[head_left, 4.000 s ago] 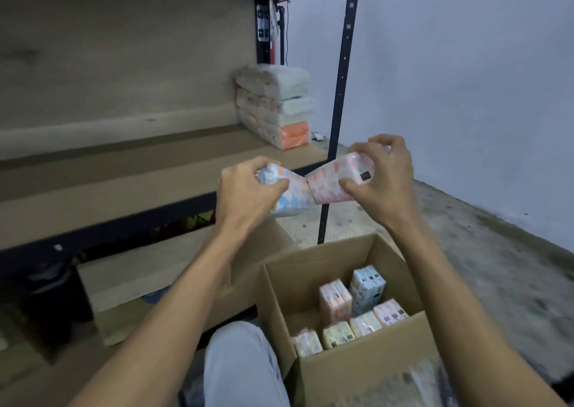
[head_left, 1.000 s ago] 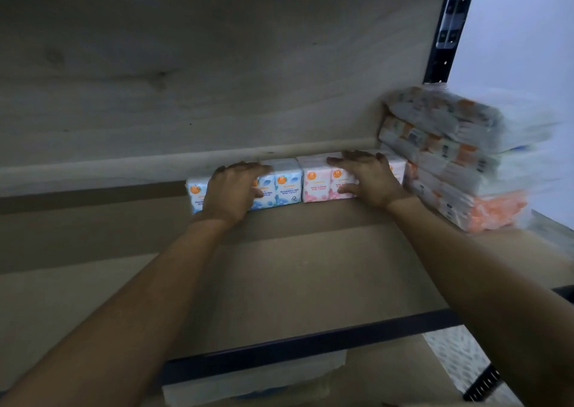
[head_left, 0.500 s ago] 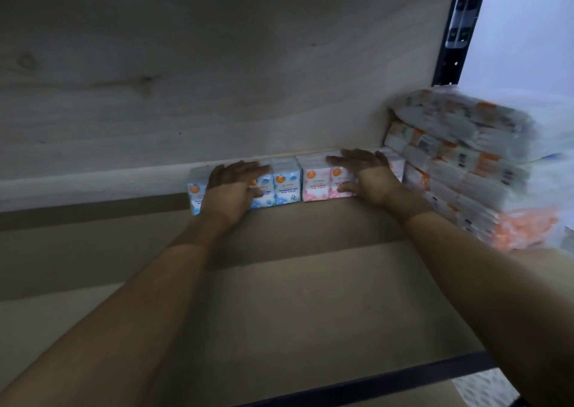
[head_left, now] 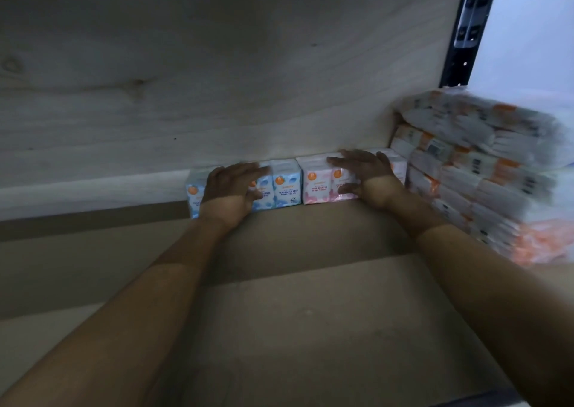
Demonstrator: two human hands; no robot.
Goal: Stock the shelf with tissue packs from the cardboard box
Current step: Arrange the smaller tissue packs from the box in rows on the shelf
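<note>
1. The blue tissue packs [head_left: 285, 186], labelled fragrance free mini tissue, stand upright in a row at the back of the shelf board [head_left: 279, 298], against the wooden back panel [head_left: 217, 80].
2. The pink tissue packs [head_left: 316, 186], labelled rose scented mini tissue, carry the same row on to the right; the nearest pink pack touches the last blue one.
3. The left hand [head_left: 231, 189] lies over the blue packs, palm down; its fingers are straight and point right across the pack tops; it grips nothing; one blue pack shows on each side of it.
4. The right hand [head_left: 369, 175] lies over the pink packs, its fingers stretched out to the left along their tops and its thumb low against their front faces; it presses rather than grips.
5. Both hands are spread flat; both forearms reach in over the shelf board.
6. A stack of larger wrapped packs [head_left: 481, 173], white with orange marks, stands just beside the right end of the pink row; it is blurred.
7. A black upright [head_left: 469, 34] rises behind the stack; a white wall [head_left: 528, 34] lies beyond it.
</note>
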